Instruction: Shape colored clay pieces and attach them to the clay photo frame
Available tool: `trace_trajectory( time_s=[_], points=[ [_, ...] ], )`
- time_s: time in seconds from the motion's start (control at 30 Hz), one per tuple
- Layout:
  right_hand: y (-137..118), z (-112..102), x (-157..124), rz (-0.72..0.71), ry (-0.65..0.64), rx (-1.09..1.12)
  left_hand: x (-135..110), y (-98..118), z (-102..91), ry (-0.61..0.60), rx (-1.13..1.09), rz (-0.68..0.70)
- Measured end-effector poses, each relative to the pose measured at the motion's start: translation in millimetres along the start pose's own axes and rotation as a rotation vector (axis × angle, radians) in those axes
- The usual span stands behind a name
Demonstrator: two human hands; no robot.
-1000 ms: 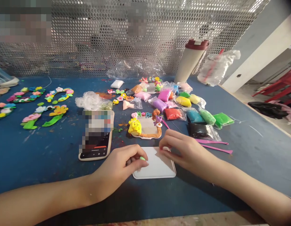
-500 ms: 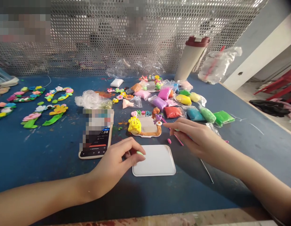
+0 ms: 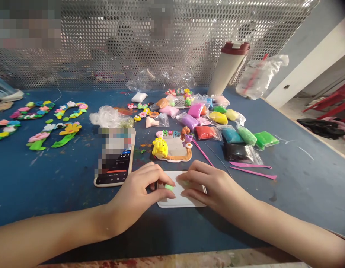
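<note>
A small white tray (image 3: 175, 201) lies on the blue table (image 3: 63, 193) in front of me. My left hand (image 3: 141, 195) rests at its left edge, fingers curled, pinching a small piece of light green clay (image 3: 169, 187) between thumb and fingertips. My right hand (image 3: 208, 184) lies over the tray's right part, fingers closed, fingertips close to the green clay. What the right fingers hold, if anything, is hidden. Just behind the tray stands a clay picture frame (image 3: 173, 149) with a yellow figure.
A phone (image 3: 115, 163) lies left of the tray. Bags of coloured clay (image 3: 230, 136) and pink modelling tools (image 3: 253, 169) lie to the right and behind. Clay flower pieces (image 3: 49, 123) cover the left. A tumbler (image 3: 228, 69) stands by the perforated metal screen.
My right hand was reaching toward the pink tools half a second ago; it has come back down onto the tray, next to the left hand. The left hand has barely moved.
</note>
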State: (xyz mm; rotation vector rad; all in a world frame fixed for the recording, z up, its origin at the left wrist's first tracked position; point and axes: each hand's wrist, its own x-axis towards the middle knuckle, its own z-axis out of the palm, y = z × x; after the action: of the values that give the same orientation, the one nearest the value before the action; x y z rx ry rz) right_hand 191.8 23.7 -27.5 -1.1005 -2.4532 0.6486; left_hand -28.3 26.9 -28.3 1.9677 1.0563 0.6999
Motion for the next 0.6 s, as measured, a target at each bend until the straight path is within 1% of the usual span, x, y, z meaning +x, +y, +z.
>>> trace_trajectory(
  time_s=[0.07,0.13,0.27,0.4,0.5,0.6],
  points=[
    [-0.1,-2.1,0.0,0.024,-0.025,0.001,0.1,0.6,-1.1,-0.011,0.005,-0.007],
    [-0.8,-3.0,-0.2,0.014,-0.013,0.004,0.0,1.4,-2.0,-0.023,0.010,-0.013],
    [-6.4,0.9,-0.8,-0.065,0.125,0.038,-0.1,4.8,-0.1,-0.028,0.019,-0.046],
    [-17.0,8.0,-3.6,-0.216,0.210,0.025,0.6,11.0,6.3,-0.073,-0.035,-0.103],
    [-21.8,10.5,-7.0,-0.228,0.268,0.028,0.5,15.6,8.9,-0.128,-0.108,-0.136],
    [-21.4,10.3,-9.8,-0.220,0.314,0.040,-0.3,17.8,8.9,-0.115,-0.173,-0.156]
  ],
)
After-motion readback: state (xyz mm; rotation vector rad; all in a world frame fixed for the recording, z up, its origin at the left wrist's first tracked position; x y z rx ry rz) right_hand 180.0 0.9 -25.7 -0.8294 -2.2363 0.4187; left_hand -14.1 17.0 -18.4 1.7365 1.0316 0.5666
